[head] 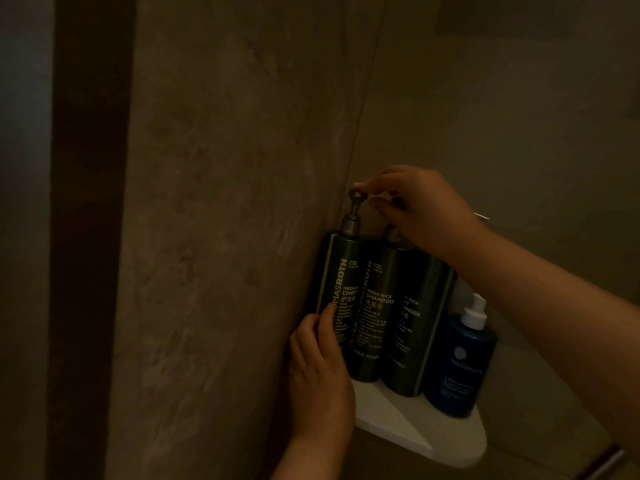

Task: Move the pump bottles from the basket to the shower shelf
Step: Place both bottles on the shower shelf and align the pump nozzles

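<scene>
1. The conditioner bottle [337, 289], dark green with a pump top, stands upright at the left end of the row, close against the left wall [225, 237]. Its base is hidden behind the left hand, so contact with the shelf cannot be confirmed.
2. The left hand [318, 368] grips the lower body of the conditioner bottle, with the fingers curled round its left side and the thumb laid across the label.
3. The right hand [422, 209] reaches in from the right and pinches the pump head [356, 195] of the same bottle between fingertips and thumb. The remaining fingers are curled under.
4. The shampoo bottle [372, 317], of the same dark green make, stands just beside it on the right. Its pump is hidden behind the right hand.
5. The third green bottle [415, 323] is next in the row. Its label is partly cut off by its neighbour and reads only in part, ending in "ANSER". Only the pump collar shows below the right hand.
6. The blue bottle [457, 368], with a white pump, stands at the right end, partly behind the right forearm. Its label is too dim to read.
7. The shower shelf [415, 431], a white corner piece, carries the three bottles to the right. Its left end is covered by the left hand.
8. Lighting is poor and detail in the tiled walls is faint.
</scene>
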`<act>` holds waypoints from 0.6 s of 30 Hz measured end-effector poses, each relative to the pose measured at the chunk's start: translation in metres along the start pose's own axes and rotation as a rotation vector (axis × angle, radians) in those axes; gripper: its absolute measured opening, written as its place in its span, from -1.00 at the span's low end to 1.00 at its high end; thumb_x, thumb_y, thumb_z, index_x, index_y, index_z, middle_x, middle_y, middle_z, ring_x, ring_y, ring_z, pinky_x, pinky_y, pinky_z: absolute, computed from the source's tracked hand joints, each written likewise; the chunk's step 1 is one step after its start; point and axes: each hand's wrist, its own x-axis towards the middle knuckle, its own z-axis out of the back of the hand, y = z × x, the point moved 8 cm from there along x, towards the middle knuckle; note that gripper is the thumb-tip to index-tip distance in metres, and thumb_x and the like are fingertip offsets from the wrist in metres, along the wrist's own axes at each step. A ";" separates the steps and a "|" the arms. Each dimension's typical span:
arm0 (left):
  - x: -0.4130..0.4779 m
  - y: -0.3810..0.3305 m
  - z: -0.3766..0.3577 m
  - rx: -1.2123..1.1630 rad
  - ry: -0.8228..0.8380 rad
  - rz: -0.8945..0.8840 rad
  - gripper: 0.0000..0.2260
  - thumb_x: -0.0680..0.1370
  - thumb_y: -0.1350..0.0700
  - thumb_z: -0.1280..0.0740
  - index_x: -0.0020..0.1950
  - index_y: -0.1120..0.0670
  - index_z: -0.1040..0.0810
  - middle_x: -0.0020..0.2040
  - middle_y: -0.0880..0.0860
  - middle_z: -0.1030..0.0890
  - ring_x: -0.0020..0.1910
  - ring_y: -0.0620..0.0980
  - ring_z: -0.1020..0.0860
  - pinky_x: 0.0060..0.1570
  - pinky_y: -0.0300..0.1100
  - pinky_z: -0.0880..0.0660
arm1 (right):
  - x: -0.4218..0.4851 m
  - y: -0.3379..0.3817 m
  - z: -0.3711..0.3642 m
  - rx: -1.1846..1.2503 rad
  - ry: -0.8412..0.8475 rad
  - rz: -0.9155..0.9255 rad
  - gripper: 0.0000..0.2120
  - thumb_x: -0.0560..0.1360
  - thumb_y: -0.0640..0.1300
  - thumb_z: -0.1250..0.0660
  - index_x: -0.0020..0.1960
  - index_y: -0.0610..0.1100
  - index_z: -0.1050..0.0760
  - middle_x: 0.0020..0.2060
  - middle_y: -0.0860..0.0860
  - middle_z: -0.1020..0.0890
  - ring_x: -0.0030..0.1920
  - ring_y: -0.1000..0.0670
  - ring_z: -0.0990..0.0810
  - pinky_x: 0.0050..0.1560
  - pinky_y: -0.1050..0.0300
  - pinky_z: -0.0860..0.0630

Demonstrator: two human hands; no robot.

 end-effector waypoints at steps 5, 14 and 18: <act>0.007 0.001 -0.004 -0.013 0.049 0.028 -0.31 0.31 0.34 -0.50 0.40 0.15 -0.34 0.18 0.14 -0.47 0.01 0.04 -0.52 -0.13 -0.20 -0.55 | 0.006 -0.004 -0.005 -0.032 0.019 0.002 -0.70 0.48 -0.26 -0.31 0.19 -0.08 -0.58 -0.02 -0.05 -0.61 -0.14 0.13 -0.43 -0.13 0.22 -0.34; 0.012 0.006 -0.015 -0.018 0.140 0.064 -0.32 0.48 0.28 -0.32 0.51 0.04 -0.08 0.29 0.04 -0.30 0.15 -0.07 -0.40 0.06 -0.27 -0.47 | 0.011 -0.007 -0.011 -0.122 0.063 -0.016 -0.71 0.49 -0.21 -0.31 0.20 -0.07 -0.58 0.01 -0.07 -0.61 -0.11 -0.04 -0.54 -0.14 0.20 -0.31; 0.013 0.005 -0.015 -0.022 0.150 0.068 -0.28 0.44 0.30 -0.36 0.50 0.05 -0.10 0.28 0.06 -0.32 0.13 -0.05 -0.41 0.02 -0.27 -0.48 | 0.012 -0.008 -0.012 -0.133 0.077 -0.047 -0.71 0.51 -0.20 -0.30 0.21 -0.07 -0.57 0.03 -0.08 -0.61 -0.12 -0.01 -0.51 -0.12 0.20 -0.30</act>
